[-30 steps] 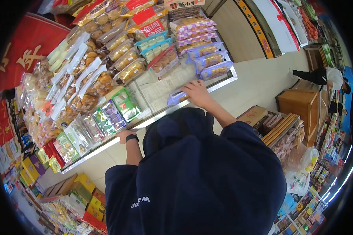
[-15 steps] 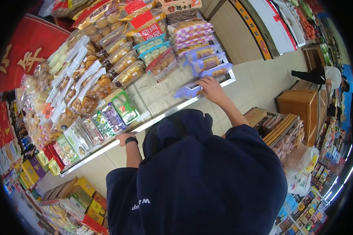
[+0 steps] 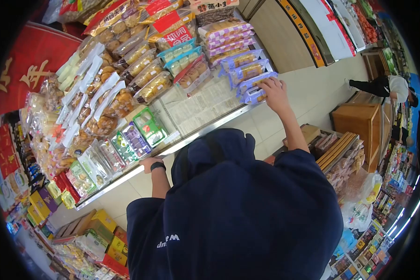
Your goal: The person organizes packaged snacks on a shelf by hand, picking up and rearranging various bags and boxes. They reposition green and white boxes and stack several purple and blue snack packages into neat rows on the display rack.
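My right hand (image 3: 275, 93) has its fingers curled over the front purple packet of cakes (image 3: 254, 96), at the right end of the display table (image 3: 196, 126). Behind that packet lies a row of matching purple packets (image 3: 248, 71), the nearest one touching it. My left hand (image 3: 150, 164), with a dark band on the wrist, is closed at the table's metal front edge; its fingertips are partly hidden. Close to it are a green-labelled clear tray (image 3: 149, 127) and a purple-labelled pack (image 3: 135, 139). A reddish packet of buns (image 3: 191, 76) lies farther back.
Bagged pastries (image 3: 109, 109) crowd the table's left half. Bare lining (image 3: 196, 105) shows mid-table. A wooden cabinet (image 3: 357, 121) and a bin of wrapped goods (image 3: 333, 156) stand to the right. Another person (image 3: 389, 88) is in the aisle at far right.
My right hand has moved right and away from me, bringing the front purple packet from the table's front edge up against the row of purple packets. My left hand stays at the edge.
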A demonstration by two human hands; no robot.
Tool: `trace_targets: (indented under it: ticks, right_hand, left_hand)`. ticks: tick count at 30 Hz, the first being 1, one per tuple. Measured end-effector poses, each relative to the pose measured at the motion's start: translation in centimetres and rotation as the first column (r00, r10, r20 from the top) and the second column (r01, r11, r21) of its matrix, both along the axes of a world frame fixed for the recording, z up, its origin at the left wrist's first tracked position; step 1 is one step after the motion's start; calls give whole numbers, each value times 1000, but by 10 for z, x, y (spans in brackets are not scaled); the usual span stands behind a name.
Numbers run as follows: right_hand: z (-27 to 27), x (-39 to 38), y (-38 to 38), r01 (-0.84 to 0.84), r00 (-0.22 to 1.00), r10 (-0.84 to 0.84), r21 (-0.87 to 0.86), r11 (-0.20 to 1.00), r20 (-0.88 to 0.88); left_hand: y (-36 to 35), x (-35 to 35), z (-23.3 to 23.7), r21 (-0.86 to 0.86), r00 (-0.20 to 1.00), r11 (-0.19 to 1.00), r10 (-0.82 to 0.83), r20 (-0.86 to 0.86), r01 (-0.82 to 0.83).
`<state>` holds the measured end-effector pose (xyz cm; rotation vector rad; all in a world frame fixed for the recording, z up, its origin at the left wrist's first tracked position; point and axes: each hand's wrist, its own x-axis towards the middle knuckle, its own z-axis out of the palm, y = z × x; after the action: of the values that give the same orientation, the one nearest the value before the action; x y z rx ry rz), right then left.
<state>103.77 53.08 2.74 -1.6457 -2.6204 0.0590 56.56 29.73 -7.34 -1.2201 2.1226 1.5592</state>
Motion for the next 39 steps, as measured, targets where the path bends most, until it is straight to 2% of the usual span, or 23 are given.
trace_targets:
  ticks: [2, 5, 8, 11, 14, 17, 20, 28, 32, 38, 39]
  right_hand:
    - [6, -10, 1, 1, 1000, -3, -87, 996, -24]
    - [0, -13, 2, -5, 999, 0, -125, 992, -40]
    - [-18, -8, 2, -35, 999, 34, -108, 994, -10]
    - [-30, -20, -8, -91, 987, 53, -248, 964, -154]
    - [-35, -34, -12, -95, 991, 73, -209, 973, -108]
    - [-29, -39, -14, -63, 993, 44, -192, 979, -106]
    - [-31, -35, -16, -32, 994, 19, -125, 992, -109]
    - [-35, -12, -6, 54, 998, -54, 27, 998, -13]
    - [-34, -9, -5, 88, 996, -88, 24, 996, 26]
    - [-52, -26, -29, 187, 982, -189, 144, 972, 3]
    - [-46, -33, -35, 239, 971, -240, 114, 964, 0]
  left_hand:
    - [-5, -5, -14, -7, 1000, 1000, 10, 0, -10]
    - [-13, -9, -23, -31, 999, 999, -44, 9, 44]
    - [-5, -2, -6, 42, 1000, 999, -14, 10, 13]
    - [0, 2, 4, 51, 1000, 999, -10, 8, 9]
    - [-4, -3, -9, 21, 1000, 1000, 15, 0, -15]
    - [-15, -11, -28, -8, 999, 999, -34, -2, 34]
    - [-2, -1, -2, 2, 1000, 1000, -19, 9, 19]
    - [-1, 0, 1, 26, 1000, 1000, -8, 18, 8]
    - [-3, -2, -1, 41, 1000, 999, 6, 15, -7]
    - [-21, -16, -41, -4, 999, 999, -41, -28, 41]
    - [-20, -15, -38, -5, 999, 999, -40, -17, 40]
